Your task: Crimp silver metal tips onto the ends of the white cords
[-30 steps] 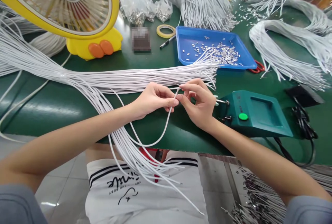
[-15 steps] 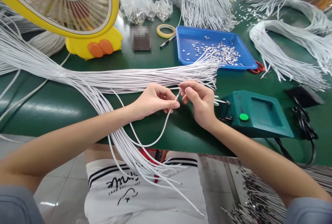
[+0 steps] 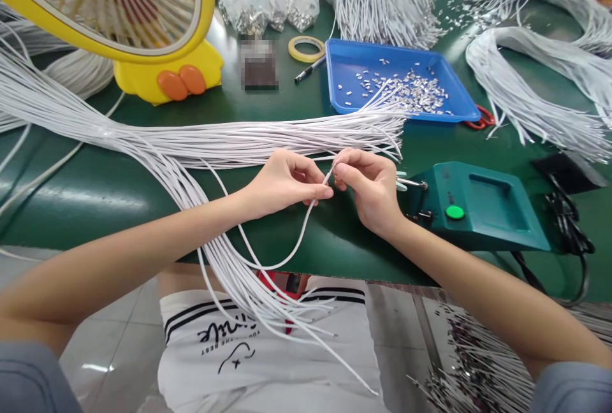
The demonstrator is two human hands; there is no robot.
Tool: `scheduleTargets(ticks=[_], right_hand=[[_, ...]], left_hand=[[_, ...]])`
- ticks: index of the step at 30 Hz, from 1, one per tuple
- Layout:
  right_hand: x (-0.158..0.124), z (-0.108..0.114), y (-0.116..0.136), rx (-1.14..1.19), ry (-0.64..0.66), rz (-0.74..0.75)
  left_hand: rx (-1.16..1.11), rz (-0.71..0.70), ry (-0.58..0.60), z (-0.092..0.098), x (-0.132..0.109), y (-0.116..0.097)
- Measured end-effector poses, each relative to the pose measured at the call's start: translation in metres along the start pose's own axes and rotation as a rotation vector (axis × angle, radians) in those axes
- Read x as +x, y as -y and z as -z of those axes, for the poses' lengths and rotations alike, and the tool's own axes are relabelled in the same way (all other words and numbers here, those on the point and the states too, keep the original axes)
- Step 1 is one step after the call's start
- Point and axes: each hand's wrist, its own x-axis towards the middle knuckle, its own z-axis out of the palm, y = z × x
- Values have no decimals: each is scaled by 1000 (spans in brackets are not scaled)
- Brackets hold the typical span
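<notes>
My left hand (image 3: 287, 187) pinches a white cable (image 3: 304, 228) just below its end, between thumb and fingers. At the cable's tip, the thumb and index finger of my right hand (image 3: 371, 191) are closed; whether a small part is also between them is too small to tell. The cable loops down and back to a bunch of white cables (image 3: 224, 266) that hangs over the table edge onto my lap. Behind my hands lies a larger cable bundle (image 3: 239, 142), its ends resting against a blue tray (image 3: 345, 72) of small metal pieces (image 3: 415, 91).
A green machine (image 3: 500, 234) with a green button stands right of my right hand. A yellow fan (image 3: 205, 65) is at the left. Tape (image 3: 306, 39), a pen (image 3: 310, 71), bags of metal parts (image 3: 301, 8) and more cable bundles (image 3: 540, 81) lie farther back.
My right fingers have come slightly closer to the cable's tip and now close on it. My left hand keeps its hold, and the view has shifted slightly.
</notes>
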Motion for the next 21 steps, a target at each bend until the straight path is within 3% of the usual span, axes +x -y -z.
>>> scheduleTargets(ticks=[9, 15, 21], right_hand=[[1, 4, -5, -62, 68, -19], [1, 1, -1, -38, -26, -33], [1, -2, 3, -127, 9, -21]], left_hand=[[13, -31, -29, 3, 1, 3], [19, -34, -24, 4, 1, 4], [11, -23, -31, 4, 1, 3]])
